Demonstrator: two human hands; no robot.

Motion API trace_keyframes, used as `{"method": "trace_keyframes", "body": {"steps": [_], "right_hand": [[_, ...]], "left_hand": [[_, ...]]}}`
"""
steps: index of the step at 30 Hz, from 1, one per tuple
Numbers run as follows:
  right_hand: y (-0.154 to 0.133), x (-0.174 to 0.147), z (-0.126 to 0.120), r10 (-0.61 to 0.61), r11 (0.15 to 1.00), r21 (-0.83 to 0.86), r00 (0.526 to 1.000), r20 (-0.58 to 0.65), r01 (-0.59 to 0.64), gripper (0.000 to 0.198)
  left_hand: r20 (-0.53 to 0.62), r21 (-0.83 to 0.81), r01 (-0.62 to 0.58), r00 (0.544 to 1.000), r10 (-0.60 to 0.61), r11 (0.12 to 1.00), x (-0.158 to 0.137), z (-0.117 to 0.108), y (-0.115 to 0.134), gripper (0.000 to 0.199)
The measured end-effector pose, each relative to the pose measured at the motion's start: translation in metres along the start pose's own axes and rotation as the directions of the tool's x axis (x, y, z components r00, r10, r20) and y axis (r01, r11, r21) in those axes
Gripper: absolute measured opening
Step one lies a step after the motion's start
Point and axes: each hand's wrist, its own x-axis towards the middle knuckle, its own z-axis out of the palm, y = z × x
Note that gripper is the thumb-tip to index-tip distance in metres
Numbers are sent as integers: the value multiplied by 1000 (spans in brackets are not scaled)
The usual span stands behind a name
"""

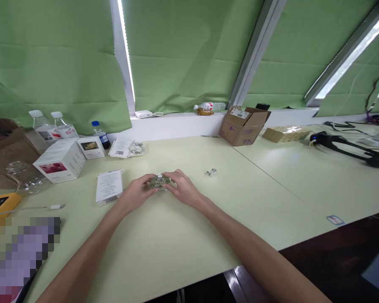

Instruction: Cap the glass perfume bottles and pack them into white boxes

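Note:
A small round, clear glass bottle [160,182] with a short narrow neck stands on the table between my hands. My left hand [139,190] grips its left side with thumb and fingers. From the other side, my right hand [180,185] holds it in the same way, fingers behind and thumb in front. To the right lie a silver cap [212,172] and a smaller silvery piece [207,173]. A white printed box [109,187] lies flat to the left of my left hand.
Behind are a second glass bottle [137,147] on packaging, white boxes [61,160] and a blue-capped bottle [100,134]. A clear plastic bottle [27,179] lies far left. An open cardboard box [244,125], a yellowish package [286,134] and a black device [347,149] are at right.

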Motion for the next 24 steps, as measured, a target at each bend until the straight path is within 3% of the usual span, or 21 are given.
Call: {"method": "trace_keyframes", "body": {"steps": [4, 7, 9, 12, 16, 24], "right_hand": [[9, 2, -12, 40, 998, -39, 999, -20, -41, 40], [27, 2, -37, 134, 960, -221, 976, -169, -171, 34], [43, 0, -56, 235, 878, -364, 942, -240, -312, 30], [68, -7, -78, 404, 722, -516, 886, -226, -461, 31], [89, -13, -85, 518, 625, -615, 845, -134, -481, 31], [102, -12, -74, 523, 634, -609, 844, -116, -477, 32]], "left_hand": [[9, -56, 11, 1000, -10, 998, 2, -2, -1, 34], [-33, -19, 67, 997, -68, 998, 3, -3, -5, 35], [-54, 0, 109, 993, -109, 994, 4, -4, -10, 36], [-106, 23, 159, 982, -156, 987, 6, -4, -17, 41], [-166, 51, 174, 973, -163, 983, 8, -3, -25, 44], [-210, 52, 184, 963, -169, 982, 8, 0, -31, 47]]}}
